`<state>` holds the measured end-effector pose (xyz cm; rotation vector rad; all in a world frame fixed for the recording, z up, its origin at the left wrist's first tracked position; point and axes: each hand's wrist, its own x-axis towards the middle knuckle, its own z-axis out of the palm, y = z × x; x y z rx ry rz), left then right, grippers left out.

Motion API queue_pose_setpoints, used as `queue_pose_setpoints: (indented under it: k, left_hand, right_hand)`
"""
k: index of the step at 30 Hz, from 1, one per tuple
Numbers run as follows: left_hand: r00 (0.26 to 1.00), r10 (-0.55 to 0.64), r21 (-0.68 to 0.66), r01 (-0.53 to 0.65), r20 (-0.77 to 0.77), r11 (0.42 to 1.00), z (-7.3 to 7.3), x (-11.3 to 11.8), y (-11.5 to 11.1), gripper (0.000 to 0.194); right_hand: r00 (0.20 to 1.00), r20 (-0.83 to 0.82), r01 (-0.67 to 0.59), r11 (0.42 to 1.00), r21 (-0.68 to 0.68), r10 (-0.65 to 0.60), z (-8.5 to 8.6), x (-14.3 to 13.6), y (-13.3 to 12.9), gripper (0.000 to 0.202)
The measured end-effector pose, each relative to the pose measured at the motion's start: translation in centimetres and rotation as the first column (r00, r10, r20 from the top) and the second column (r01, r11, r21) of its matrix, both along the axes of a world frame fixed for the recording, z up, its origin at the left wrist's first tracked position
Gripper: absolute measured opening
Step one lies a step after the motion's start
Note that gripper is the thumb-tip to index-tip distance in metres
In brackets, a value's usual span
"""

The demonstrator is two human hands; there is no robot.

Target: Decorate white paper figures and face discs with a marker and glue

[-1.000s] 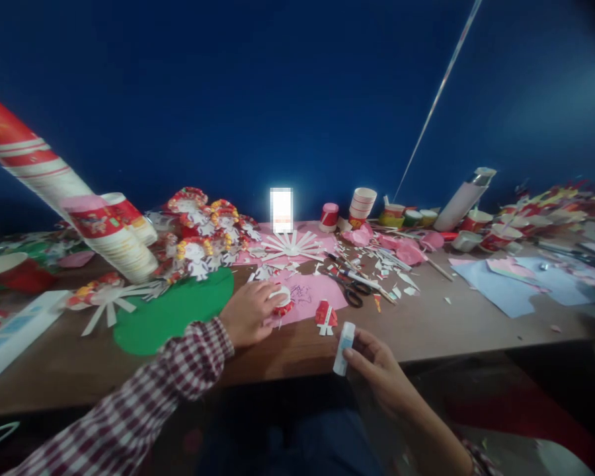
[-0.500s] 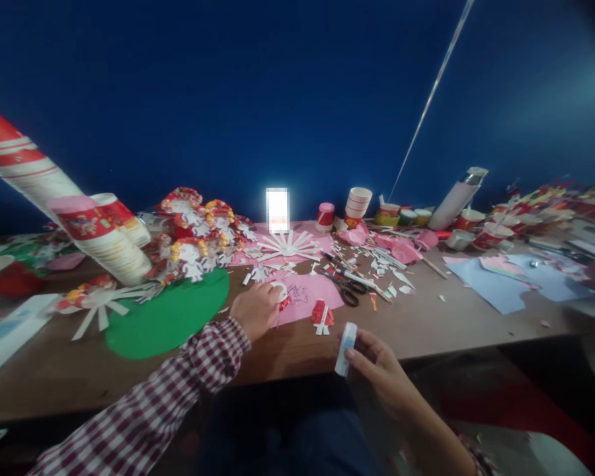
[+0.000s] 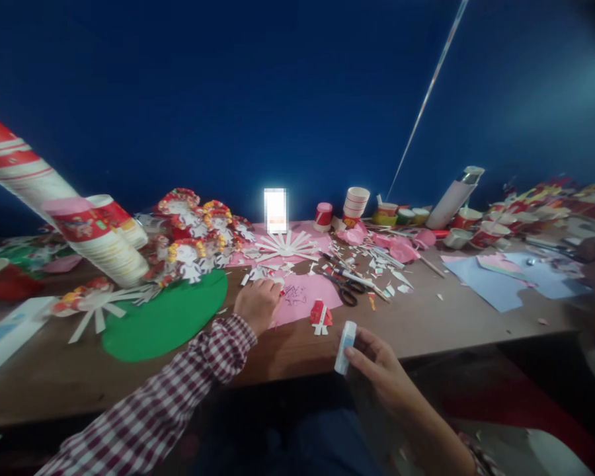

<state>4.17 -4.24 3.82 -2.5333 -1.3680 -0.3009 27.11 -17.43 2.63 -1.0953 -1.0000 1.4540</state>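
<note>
My right hand [image 3: 379, 363] holds an upright, slightly tilted glue stick [image 3: 346, 348] over the table's front edge, thumb and fingers wrapped round it. On the table, my left hand [image 3: 258, 307] is closed at the left side of a pink paper [image 3: 310, 297] with dark scribbles. A bit of red shows by its fingertips; what it holds is mostly hidden. Between the hands lies a small red and white paper cut-out [image 3: 320, 317]. Black-handled scissors [image 3: 348, 294] rest just beyond the pink paper's right side.
A green paper oval [image 3: 166, 320] lies left, with paper-doll figures [image 3: 186, 258] behind it. Stacked paper cups [image 3: 112, 248] lean at the far left. A white strip fan [image 3: 286, 244], paper scraps [image 3: 377, 264] and blue paper [image 3: 486, 284] spread behind and right.
My left hand has shifted slightly right and turned; the white round piece seen at its fingers is now hidden. My right hand keeps the glue stick in nearly the same place.
</note>
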Motion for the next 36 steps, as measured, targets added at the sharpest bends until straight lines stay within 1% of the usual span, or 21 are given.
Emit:
queue_pose_setpoints:
  k: [2,4,6,8,10,12,14,16,18,20,22,24,26,27,29,31,34,36]
  left_hand:
    - [0.989,-0.126,0.052,0.123,0.077,0.991,0.1,-0.5,0.7,0.025]
    - [0.945,-0.302,0.101,0.29,0.127,0.952,-0.3,-1.0,1.4,0.027]
    - [0.887,-0.444,0.083,0.436,0.125,0.896,-1.0,-1.6,1.8,0.027]
    - [0.851,-0.511,0.021,0.512,0.12,0.859,-1.9,-2.1,2.0,0.031]
    - [0.845,-0.515,-0.017,0.523,0.147,0.852,-2.8,-2.5,2.0,0.037]
    - [0.84,-0.51,-0.03,0.524,0.187,0.851,-3.5,-2.8,1.9,0.038]
    - [0.827,-0.514,-0.025,0.532,0.228,0.846,-4.0,-2.9,1.8,0.034]
    - [0.816,-0.512,-0.012,0.535,0.269,0.845,-4.3,-3.0,1.7,0.031]
    - [0.811,-0.501,-0.012,0.529,0.304,0.849,-4.4,-3.0,1.7,0.031]
    - [0.799,-0.503,-0.019,0.538,0.329,0.843,-4.4,-3.0,1.7,0.032]
    - [0.786,-0.508,-0.024,0.55,0.353,0.835,-4.4,-3.1,1.9,0.031]
    - [0.783,-0.501,-0.033,0.55,0.369,0.835,-4.3,-3.2,2.2,0.03]
    - [0.787,-0.486,-0.043,0.54,0.38,0.841,-4.4,-3.4,2.5,0.024]
    - [0.785,-0.483,-0.043,0.539,0.389,0.841,-4.4,-3.4,2.6,0.021]
    - [0.766,-0.491,-0.032,0.552,0.415,0.833,-4.5,-3.6,2.8,0.021]
    - [0.749,-0.497,-0.019,0.56,0.438,0.828,-4.5,-3.7,2.7,0.023]
    - [0.768,-0.464,-0.028,0.528,0.441,0.849,-4.5,-3.6,2.5,0.018]
    - [0.792,-0.43,-0.05,0.498,0.433,0.866,-4.4,-3.5,2.4,0.015]
  right_hand:
    - [1.0,0.009,-0.003,1.0,0.006,0.003,0.1,-0.1,0.1,0.035]
    - [0.999,0.035,-0.033,0.999,0.026,0.032,0.4,-0.2,0.3,0.035]
    - [0.992,0.095,-0.09,0.994,0.055,0.085,0.6,-0.3,0.5,0.034]
    - [0.974,0.186,-0.145,0.986,0.086,0.127,0.8,-0.2,0.8,0.034]
    - [0.959,0.254,-0.161,0.981,0.105,0.13,0.9,-0.2,1.1,0.038]
    - [0.954,0.282,-0.137,0.984,0.118,0.099,0.9,-0.3,1.4,0.04]
    - [0.95,0.309,-0.095,0.985,0.145,0.046,0.9,-0.5,2.0,0.032]
    - [0.938,0.345,-0.082,0.981,0.176,0.016,0.7,-0.9,2.7,0.022]
    - [0.93,0.366,-0.106,0.977,0.187,0.031,0.4,-1.3,3.7,0.02]
    - [0.935,0.349,-0.132,0.977,0.17,0.065,0.1,-1.9,4.8,0.022]
    - [0.953,0.286,-0.14,0.982,0.126,0.099,0.0,-2.5,5.9,0.024]
    - [0.975,0.189,-0.136,0.987,0.08,0.119,0.2,-3.2,6.9,0.026]
    - [0.989,0.108,-0.106,0.991,0.077,0.098,0.6,-3.9,7.9,0.024]
    - [0.991,0.1,-0.094,0.991,0.099,0.084,0.7,-4.3,8.4,0.025]
    - [0.991,0.127,-0.074,0.981,0.177,0.052,0.8,-4.8,9.5,0.033]
    - [0.986,0.168,-0.059,0.972,0.229,0.02,0.5,-5.3,10.6,0.038]
    - [0.969,0.247,-0.043,0.966,0.255,-0.022,-0.6,-5.8,12.1,0.026]
    - [0.942,0.334,-0.077,0.958,0.277,-0.021,-1.2,-6.2,12.7,0.023]
